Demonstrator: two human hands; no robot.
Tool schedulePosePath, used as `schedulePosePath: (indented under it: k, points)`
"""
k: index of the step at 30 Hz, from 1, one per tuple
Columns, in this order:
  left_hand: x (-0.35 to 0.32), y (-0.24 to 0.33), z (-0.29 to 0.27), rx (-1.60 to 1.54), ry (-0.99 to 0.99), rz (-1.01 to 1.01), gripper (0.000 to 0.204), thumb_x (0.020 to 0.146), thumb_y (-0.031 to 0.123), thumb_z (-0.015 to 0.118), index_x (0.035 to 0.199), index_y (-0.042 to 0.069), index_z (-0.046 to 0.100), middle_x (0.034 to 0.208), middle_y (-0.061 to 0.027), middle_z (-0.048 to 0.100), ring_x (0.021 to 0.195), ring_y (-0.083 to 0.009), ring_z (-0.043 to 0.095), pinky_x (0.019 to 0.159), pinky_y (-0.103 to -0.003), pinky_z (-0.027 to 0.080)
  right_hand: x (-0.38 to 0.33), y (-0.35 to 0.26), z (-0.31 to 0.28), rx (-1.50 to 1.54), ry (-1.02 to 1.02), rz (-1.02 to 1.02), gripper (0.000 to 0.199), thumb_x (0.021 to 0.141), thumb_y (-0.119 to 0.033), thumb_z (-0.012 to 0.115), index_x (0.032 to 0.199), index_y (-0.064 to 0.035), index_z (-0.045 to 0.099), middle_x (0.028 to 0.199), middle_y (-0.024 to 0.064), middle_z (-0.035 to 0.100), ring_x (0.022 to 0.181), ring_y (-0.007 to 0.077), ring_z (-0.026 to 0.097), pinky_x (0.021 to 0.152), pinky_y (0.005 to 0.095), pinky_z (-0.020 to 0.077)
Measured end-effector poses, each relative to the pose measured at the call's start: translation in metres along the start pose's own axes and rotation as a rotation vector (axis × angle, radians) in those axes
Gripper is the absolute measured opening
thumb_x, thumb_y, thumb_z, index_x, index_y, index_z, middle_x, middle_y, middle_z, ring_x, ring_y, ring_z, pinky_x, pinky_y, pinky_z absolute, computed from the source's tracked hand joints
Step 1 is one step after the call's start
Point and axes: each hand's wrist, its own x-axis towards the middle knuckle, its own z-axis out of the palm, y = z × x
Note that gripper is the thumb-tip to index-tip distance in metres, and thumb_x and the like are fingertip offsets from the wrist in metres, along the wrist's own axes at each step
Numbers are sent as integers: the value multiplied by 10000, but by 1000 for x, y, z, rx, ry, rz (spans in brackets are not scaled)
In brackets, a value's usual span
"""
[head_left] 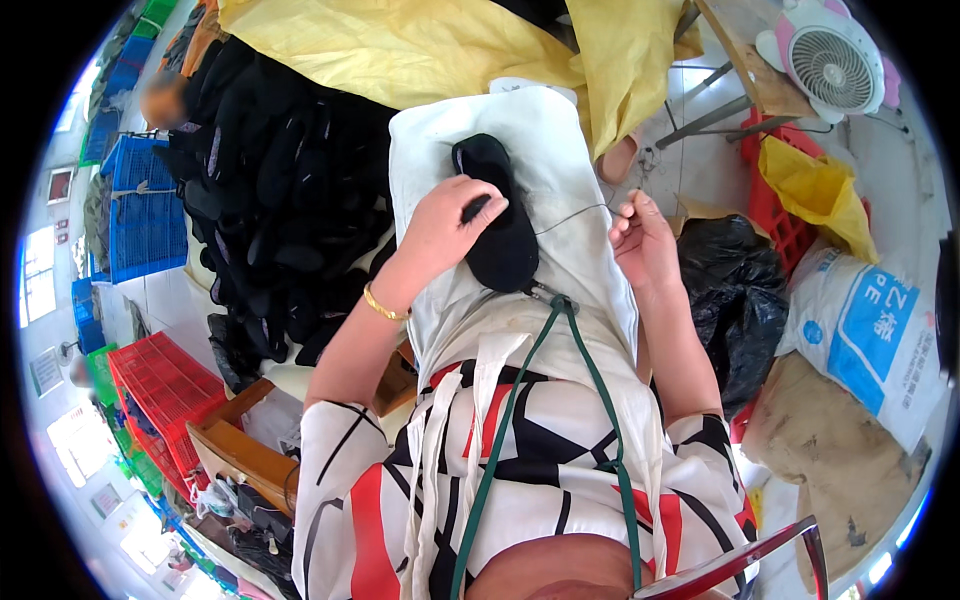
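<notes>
A black cloth shoe [508, 245] lies sole-end toward me on the white cloth [570, 150] over my lap. My left hand [450, 225] is closed around the shoe's side near its opening, with the thumb across its top. From the shoe's right side a dark thread [575, 214] runs taut to my right hand [645, 240]. That hand is raised to the right, its thumb and fingertips pinched on the thread; whether a needle is there is too small to tell. A small metal tool [541, 292] on a green cord [572, 325] rests by the shoe's near end.
A big heap of black shoes [290, 170] lies at my left, by a red crate [165, 385] and a wooden drawer [240, 435]. Yellow sheeting [400, 50] spreads ahead. To the right are a black plastic bag [730, 290], a white sack [860, 330] and a fan [832, 65] on a table.
</notes>
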Motion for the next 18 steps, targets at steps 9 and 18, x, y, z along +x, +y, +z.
schedulePosePath:
  k: [9,18]
  points:
    - [-24,-19,47,-173,32,-378,464,950,441,613,851,-12,621,655,-111,565,631,-227,545,623,-331,454,27,-45,-44,241,93,-139,88,993,-149,553,1007,-62,549,670,-44,452,584,101,469,585,260,464]
    - [-34,-22,33,69,-24,-128,315,800,184,761,980,-18,599,799,-113,621,691,-260,547,681,-322,466,25,-53,-84,259,219,-335,107,988,-117,559,921,-41,526,674,-21,425,592,114,435,985,454,522]
